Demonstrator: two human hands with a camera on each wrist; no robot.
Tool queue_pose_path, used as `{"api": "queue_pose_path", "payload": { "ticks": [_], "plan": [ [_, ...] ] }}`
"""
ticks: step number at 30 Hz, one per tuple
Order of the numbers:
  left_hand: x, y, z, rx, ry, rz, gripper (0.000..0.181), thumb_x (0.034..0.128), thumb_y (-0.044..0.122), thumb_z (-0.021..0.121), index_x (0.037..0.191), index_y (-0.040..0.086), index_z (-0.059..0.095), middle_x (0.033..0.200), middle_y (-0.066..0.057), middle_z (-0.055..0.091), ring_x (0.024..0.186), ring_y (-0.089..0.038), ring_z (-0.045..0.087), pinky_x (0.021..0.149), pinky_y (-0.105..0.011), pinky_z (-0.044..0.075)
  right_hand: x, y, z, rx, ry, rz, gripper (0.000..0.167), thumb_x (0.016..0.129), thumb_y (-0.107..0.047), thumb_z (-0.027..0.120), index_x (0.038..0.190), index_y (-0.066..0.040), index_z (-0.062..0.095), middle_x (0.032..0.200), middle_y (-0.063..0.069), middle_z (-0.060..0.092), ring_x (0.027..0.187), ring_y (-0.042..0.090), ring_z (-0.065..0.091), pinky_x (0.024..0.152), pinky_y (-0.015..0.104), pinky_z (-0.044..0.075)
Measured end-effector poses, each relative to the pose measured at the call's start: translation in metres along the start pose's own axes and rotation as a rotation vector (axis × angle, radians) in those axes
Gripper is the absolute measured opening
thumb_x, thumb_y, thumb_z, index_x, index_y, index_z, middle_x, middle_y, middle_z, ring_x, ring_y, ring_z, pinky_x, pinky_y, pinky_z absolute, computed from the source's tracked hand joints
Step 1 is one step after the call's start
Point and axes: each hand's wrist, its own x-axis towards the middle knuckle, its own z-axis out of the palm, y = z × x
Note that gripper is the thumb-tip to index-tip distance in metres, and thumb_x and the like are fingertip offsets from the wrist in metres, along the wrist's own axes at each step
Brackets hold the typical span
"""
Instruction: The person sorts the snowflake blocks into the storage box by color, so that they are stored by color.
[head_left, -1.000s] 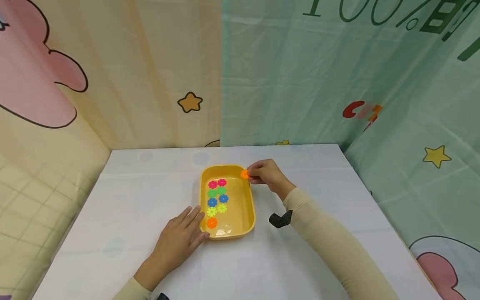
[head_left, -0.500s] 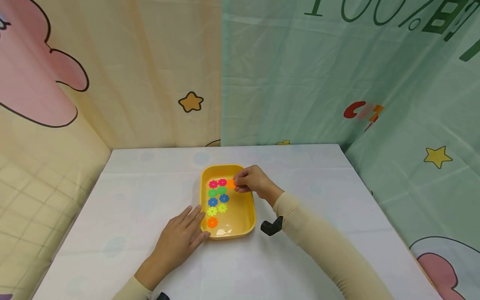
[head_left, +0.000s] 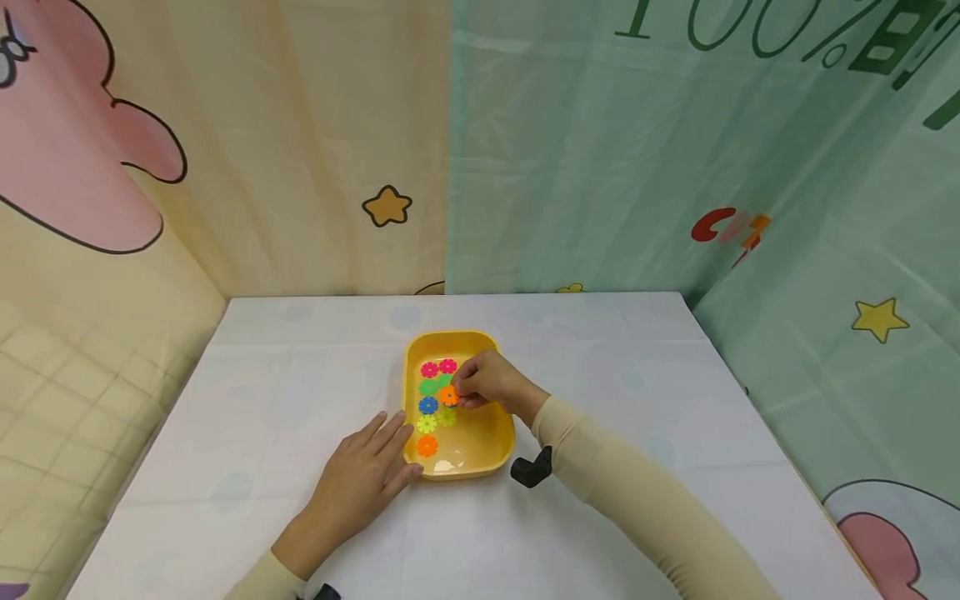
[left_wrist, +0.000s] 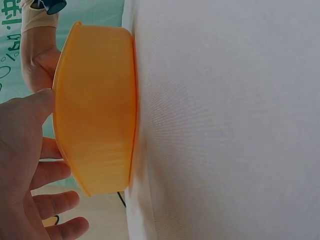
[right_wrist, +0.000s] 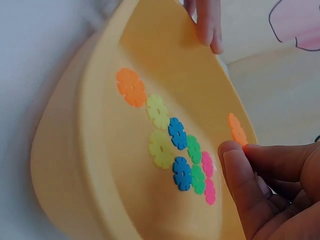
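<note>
A yellow tray [head_left: 480, 454] stands on the table with several flower-shaped plastic pieces inside, in two columns: pink [head_left: 429, 369], green [head_left: 428, 387], blue [head_left: 428, 405], yellow-green [head_left: 427, 424], and a lone orange piece [head_left: 427, 446] at the near end. My right hand [head_left: 495, 384] pinches another orange flower piece [right_wrist: 236, 129] between thumb and forefinger, held above the tray over the right-hand blue piece. My left hand [head_left: 358, 475] lies with fingers straight against the tray's near left rim, its fingertips touching it. In the left wrist view the tray's outer wall [left_wrist: 97, 110] hides the pieces.
A white cloth [head_left: 600, 350] covers the table around the tray. Printed curtains [head_left: 570, 150] rise behind the table and on both sides. A black wrist camera mount [head_left: 532, 468] hangs under the right sleeve.
My right hand has carried the orange flower piece from the tray's far right corner leftward and nearer, over the pieces. The left hand stays at the rim.
</note>
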Motion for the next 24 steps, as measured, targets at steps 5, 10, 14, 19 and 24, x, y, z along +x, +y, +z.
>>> {"api": "queue_pose_path", "payload": {
  "ticks": [5, 10, 14, 19, 24],
  "plan": [
    [0.001, 0.001, -0.001, 0.004, -0.014, 0.001, 0.064, 0.092, 0.049, 0.072, 0.139, 0.005, 0.063, 0.149, -0.012, 0.056, 0.139, -0.036, 0.05, 0.097, -0.054, 0.052, 0.0, 0.004, 0.009, -0.034, -0.031, 0.01, 0.005, 0.093, 0.004, 0.069, 0.094, 0.005, 0.074, 0.079, 0.01, 0.069, 0.059, 0.016, 0.066, 0.064, 0.029, 0.062],
    [0.002, 0.001, -0.001, 0.01, 0.009, 0.021, 0.064, 0.0908, 0.047, 0.074, 0.137, 0.004, 0.064, 0.148, -0.012, 0.057, 0.137, -0.036, 0.052, 0.096, -0.054, 0.053, -0.001, 0.008, 0.017, -0.105, -0.031, 0.001, 0.007, 0.091, 0.008, 0.068, 0.09, 0.003, 0.074, 0.079, 0.01, 0.068, 0.059, 0.016, 0.066, 0.062, 0.028, 0.061],
    [0.002, 0.001, 0.001, 0.004, 0.006, 0.02, 0.064, 0.0911, 0.047, 0.074, 0.137, 0.004, 0.064, 0.148, -0.012, 0.057, 0.137, -0.036, 0.052, 0.096, -0.054, 0.053, -0.002, 0.013, 0.024, -0.178, -0.038, 0.023, 0.01, 0.09, 0.009, 0.069, 0.086, 0.001, 0.073, 0.077, 0.009, 0.065, 0.058, 0.016, 0.066, 0.059, 0.026, 0.06],
    [0.001, 0.001, 0.002, 0.006, -0.003, 0.013, 0.063, 0.0914, 0.047, 0.073, 0.137, 0.004, 0.064, 0.148, -0.012, 0.057, 0.137, -0.036, 0.052, 0.096, -0.055, 0.053, -0.004, 0.018, 0.03, -0.254, -0.038, 0.033, 0.009, 0.089, 0.006, 0.071, 0.083, -0.001, 0.072, 0.074, 0.008, 0.064, 0.056, 0.016, 0.066, 0.056, 0.022, 0.057],
    [0.0, 0.001, 0.002, 0.011, -0.018, -0.001, 0.064, 0.0912, 0.048, 0.073, 0.138, 0.005, 0.064, 0.149, -0.011, 0.057, 0.138, -0.036, 0.051, 0.096, -0.054, 0.053, -0.007, 0.021, 0.034, -0.338, -0.043, 0.012, 0.011, 0.088, 0.006, 0.071, 0.08, -0.002, 0.07, 0.071, 0.006, 0.062, 0.054, 0.016, 0.064, 0.054, 0.023, 0.057]
  ]
}}
